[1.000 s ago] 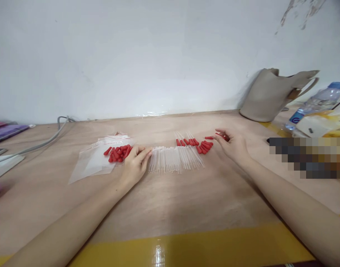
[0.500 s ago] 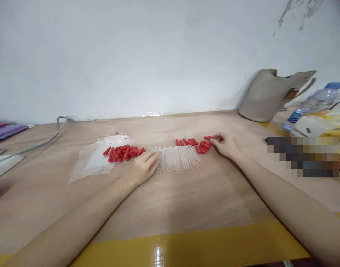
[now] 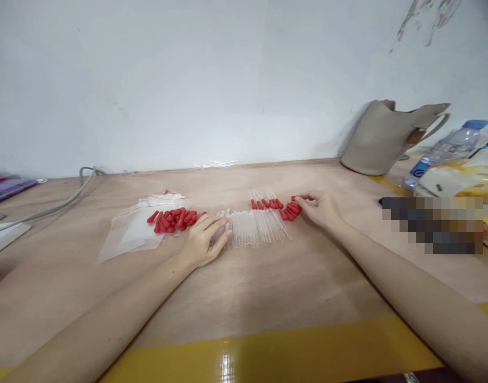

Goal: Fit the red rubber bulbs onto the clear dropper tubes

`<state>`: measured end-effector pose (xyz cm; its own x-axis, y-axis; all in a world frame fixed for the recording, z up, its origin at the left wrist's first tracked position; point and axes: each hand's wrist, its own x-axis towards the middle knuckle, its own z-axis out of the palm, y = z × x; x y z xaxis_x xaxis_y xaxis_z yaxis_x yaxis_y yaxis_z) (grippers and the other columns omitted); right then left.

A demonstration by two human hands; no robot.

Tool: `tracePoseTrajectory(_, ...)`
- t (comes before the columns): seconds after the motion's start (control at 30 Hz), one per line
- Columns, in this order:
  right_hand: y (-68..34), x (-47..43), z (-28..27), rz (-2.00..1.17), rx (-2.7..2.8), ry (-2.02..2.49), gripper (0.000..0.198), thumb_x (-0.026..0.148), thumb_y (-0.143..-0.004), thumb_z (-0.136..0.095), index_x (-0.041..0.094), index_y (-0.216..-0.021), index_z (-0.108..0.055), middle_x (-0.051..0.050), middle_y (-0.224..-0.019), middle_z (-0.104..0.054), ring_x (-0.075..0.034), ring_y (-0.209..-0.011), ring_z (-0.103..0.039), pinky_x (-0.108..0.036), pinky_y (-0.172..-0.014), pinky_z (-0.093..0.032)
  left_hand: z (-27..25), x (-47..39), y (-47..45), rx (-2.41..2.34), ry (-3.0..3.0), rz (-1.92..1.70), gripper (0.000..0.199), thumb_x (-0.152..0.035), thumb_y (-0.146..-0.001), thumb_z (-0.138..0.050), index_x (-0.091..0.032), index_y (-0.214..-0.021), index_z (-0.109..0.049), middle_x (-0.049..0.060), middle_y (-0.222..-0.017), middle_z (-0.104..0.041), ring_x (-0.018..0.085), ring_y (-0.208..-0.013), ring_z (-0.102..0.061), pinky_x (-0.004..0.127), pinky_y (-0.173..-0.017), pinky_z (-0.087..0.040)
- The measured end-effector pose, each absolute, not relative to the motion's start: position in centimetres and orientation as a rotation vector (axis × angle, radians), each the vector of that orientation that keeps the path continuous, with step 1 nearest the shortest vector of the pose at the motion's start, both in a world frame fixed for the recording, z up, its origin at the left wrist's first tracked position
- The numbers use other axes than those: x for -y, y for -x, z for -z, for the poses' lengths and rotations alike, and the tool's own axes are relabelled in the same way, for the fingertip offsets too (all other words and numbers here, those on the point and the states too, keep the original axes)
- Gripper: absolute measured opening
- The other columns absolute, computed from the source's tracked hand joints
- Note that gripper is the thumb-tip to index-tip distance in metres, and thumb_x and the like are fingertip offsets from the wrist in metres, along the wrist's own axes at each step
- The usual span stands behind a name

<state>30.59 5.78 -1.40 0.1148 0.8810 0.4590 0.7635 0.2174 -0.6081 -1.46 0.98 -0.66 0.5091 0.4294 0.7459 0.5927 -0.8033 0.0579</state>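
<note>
A row of clear dropper tubes (image 3: 247,229) lies side by side on the table in front of me. My left hand (image 3: 206,236) rests at the row's left end, thumb and fingers apart, touching the nearest tubes. To its left, a pile of red rubber dropper bulbs (image 3: 174,219) sits on clear plastic bags (image 3: 138,236). Beyond the row, several tubes fitted with red bulbs (image 3: 266,204) point away from me. My right hand (image 3: 319,207) pinches a red dropper bulb (image 3: 294,198), mostly covered by the fingertips. Just below it, more red bulbs (image 3: 291,211) lie in a slanting cluster.
At the back right stand a beige pitcher-shaped container (image 3: 387,138) and a water bottle (image 3: 443,151). Yellow-and-white packaging (image 3: 451,178) lies by a pixelated patch. A grey cable (image 3: 64,205) crosses the left side. Yellow tape (image 3: 268,351) runs along the front edge.
My left thumb has spread away from the fingers over the tubes' left end. My right hand has shifted slightly left with the bulb, which shows less between the fingertips.
</note>
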Motion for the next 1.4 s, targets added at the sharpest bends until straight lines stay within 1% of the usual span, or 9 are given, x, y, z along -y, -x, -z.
tracePoseTrajectory(0.13,-27.7,-5.0,-0.2,0.009,1.875,1.543,0.025,0.043,-0.073,-0.055,0.022,-0.069,-0.068,-0.004,-0.078,-0.063,-0.019,-0.083,-0.053,-0.034,-0.076,-0.034,0.8,-1.1,1.7,0.922,2.52,1.159,0.02,-0.021,-0.082,-0.053,-0.017,-0.101,-0.058,0.007,-0.091,-0.061,0.017,-0.081,-0.054,0.035,-0.077,-0.045)
tracePoseTrajectory(0.23,-25.7,-5.2,-0.9,0.083,1.949,1.58,0.026,0.045,-0.07,-0.059,0.022,-0.063,-0.067,-0.005,-0.076,-0.061,-0.021,-0.083,-0.051,-0.038,-0.078,-0.03,0.9,-1.2,1.8,0.927,2.519,1.143,0.02,-0.02,-0.081,-0.054,-0.017,-0.101,-0.058,0.006,-0.092,-0.061,0.017,-0.082,-0.054,0.036,-0.08,-0.045)
tracePoseTrajectory(0.43,-24.0,-6.4,-0.6,0.082,1.938,1.699,0.026,0.043,-0.071,-0.056,0.022,-0.06,-0.066,-0.007,-0.076,-0.062,-0.023,-0.083,-0.049,-0.039,-0.074,-0.03,1.0,-1.2,2.0,0.92,2.532,1.119,0.019,-0.02,-0.082,-0.054,-0.018,-0.1,-0.059,0.006,-0.092,-0.061,0.017,-0.082,-0.054,0.037,-0.081,-0.044)
tracePoseTrajectory(0.67,-23.4,-6.5,-1.1,0.054,1.811,1.808,0.023,0.03,-0.075,-0.047,0.02,-0.064,-0.065,-0.006,-0.067,-0.063,-0.021,-0.078,-0.052,-0.039,-0.074,-0.031,1.0,-1.2,1.9,0.926,2.532,1.102,0.019,-0.022,-0.083,-0.052,-0.018,-0.099,-0.06,0.007,-0.093,-0.061,0.018,-0.082,-0.055,0.036,-0.076,-0.046)
tracePoseTrajectory(0.87,-23.3,-6.3,-1.0,0.118,1.88,1.839,0.034,0.051,-0.07,-0.053,0.02,-0.061,-0.064,-0.01,-0.076,-0.062,-0.028,-0.085,-0.05,-0.045,-0.074,-0.03,0.9,-1.1,1.8,0.928,2.542,1.082,0.018,-0.023,-0.083,-0.051,-0.018,-0.098,-0.06,0.007,-0.092,-0.061,0.019,-0.083,-0.054,0.037,-0.078,-0.046)
tracePoseTrajectory(1.03,-23.0,-6.5,-0.8,0.081,1.841,1.865,0.027,0.041,-0.074,-0.053,0.019,-0.061,-0.063,-0.01,-0.076,-0.061,-0.027,-0.085,-0.05,-0.044,-0.076,-0.03,0.8,-1.0,1.8,0.939,2.543,1.063,0.018,-0.022,-0.082,-0.052,-0.017,-0.097,-0.061,0.008,-0.093,-0.061,0.019,-0.083,-0.054,0.036,-0.077,-0.046)
tracePoseTrajectory(1.17,-23.3,-5.8,-1.3,0.098,1.768,1.698,0.025,0.04,-0.074,-0.053,0.02,-0.061,-0.061,-0.008,-0.077,-0.061,-0.025,-0.084,-0.049,-0.042,-0.075,-0.031,0.8,-1.0,1.9,0.944,2.521,1.05,0.021,-0.022,-0.083,-0.052,-0.018,-0.102,-0.059,0.008,-0.1,-0.061,0.02,-0.091,-0.056,0.038,-0.082,-0.046)
tracePoseTrajectory(1.3,-24.0,-3.5,-1.1,0.108,1.921,1.25,0.018,0.035,-0.076,-0.055,0.019,-0.07,-0.061,-0.005,-0.078,-0.061,-0.02,-0.081,-0.049,-0.035,-0.074,-0.034,0.6,-1.0,1.7,0.886,2.4,1.024,0.034,-0.016,-0.084,-0.049,-0.019,-0.118,-0.051,0.01,-0.12,-0.053,0.023,-0.112,-0.048,0.04,-0.092,-0.043)
tracePoseTrajectory(1.4,-24.2,-1.5,-0.2,0.143,2.043,0.99,0.013,0.03,-0.079,-0.053,0.019,-0.077,-0.061,-0.004,-0.085,-0.061,-0.017,-0.083,-0.05,-0.035,-0.078,-0.032,0.1,-0.9,1.3,0.812,2.348,0.889,0.04,-0.016,-0.085,-0.048,-0.018,-0.124,-0.045,0.011,-0.126,-0.049,0.024,-0.119,-0.044,0.042,-0.096,-0.04)
